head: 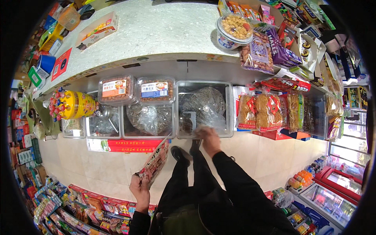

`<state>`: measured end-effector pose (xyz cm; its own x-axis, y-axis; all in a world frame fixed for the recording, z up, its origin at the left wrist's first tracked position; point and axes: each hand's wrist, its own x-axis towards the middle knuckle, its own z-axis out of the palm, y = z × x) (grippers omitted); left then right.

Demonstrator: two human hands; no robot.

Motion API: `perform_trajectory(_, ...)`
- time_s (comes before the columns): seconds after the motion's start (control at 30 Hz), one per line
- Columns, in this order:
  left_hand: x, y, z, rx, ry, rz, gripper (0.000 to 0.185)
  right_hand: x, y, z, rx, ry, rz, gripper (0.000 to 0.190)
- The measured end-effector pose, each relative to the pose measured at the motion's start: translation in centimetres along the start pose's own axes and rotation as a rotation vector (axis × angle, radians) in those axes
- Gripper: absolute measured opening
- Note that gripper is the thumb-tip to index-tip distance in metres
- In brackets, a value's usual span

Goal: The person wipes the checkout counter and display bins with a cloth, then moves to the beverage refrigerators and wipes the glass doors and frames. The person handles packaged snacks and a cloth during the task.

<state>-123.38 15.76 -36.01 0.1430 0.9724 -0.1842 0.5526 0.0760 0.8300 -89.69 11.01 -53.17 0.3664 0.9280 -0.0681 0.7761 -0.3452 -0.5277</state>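
Observation:
My left hand (140, 189) grips a lower corner of a printed plastic packet (154, 164), which hangs tilted above the floor. My right hand (209, 140) is at the front edge of a clear lidded bin (230, 110) holding a bag of dried strands (205, 102); its fingers are blurred, and I cannot tell whether they hold anything. Left of that bin stands a similar bin (174, 123) with another bagged bundle. Two clear plastic tubs of peanuts (117, 89), (156, 90) rest side by side along the back of the bins.
A speckled counter (164, 29) runs behind the bins, bearing a snack cup (234, 30) and a purple Halls box (282, 51). Packaged noodles (268, 111) stand at the right, a yellow lollipop holder (76, 105) at the left. Snack shelves (97, 202) lie behind me at lower left, chest freezers (329, 202) at lower right.

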Motion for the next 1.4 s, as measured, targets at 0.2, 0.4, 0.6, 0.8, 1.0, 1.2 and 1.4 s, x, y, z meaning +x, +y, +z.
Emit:
perform_trajectory(0.2, 1.1, 0.9, 1.8, -0.062, 0.042, 0.041, 0.025, -2.4, 6.8, -7.7, -0.244, -0.069, 0.380, 0.028)
perform_trajectory(0.4, 1.8, 2.5, 3.1, 0.012, 0.022, 0.051, 0.026, 10.6, 7.7, -11.7, -0.311, 0.195, 0.092, 0.035)
perform_trajectory(0.6, 2.2, 2.6, 4.5, -0.077, 0.008, 0.037, 0.031, 19.5, 12.2, -10.9, -0.551, 0.020, -0.114, 0.035)
perform_trajectory(0.8, 1.6, 3.0, 4.9, -0.071, -0.005, 0.019, 0.026, 10.9, 11.9, -9.3, -0.571, -0.148, -0.136, 0.031)
perform_trajectory(1.0, 1.7, 3.4, 4.4, -0.061, -0.047, 0.094, 0.019, 1.9, 9.0, -7.4, -0.471, -0.139, 0.058, 0.025)
perform_trajectory(1.2, 0.9, 2.9, 3.4, -0.024, 0.017, 0.131, 0.025, -2.2, 3.9, -3.1, -0.165, -0.013, 0.468, 0.029)
perform_trajectory(1.4, 0.3, 3.1, 1.6, -0.037, 0.018, 0.108, 0.024, -1.1, -3.3, 3.1, 0.656, -0.267, 0.306, 0.032)
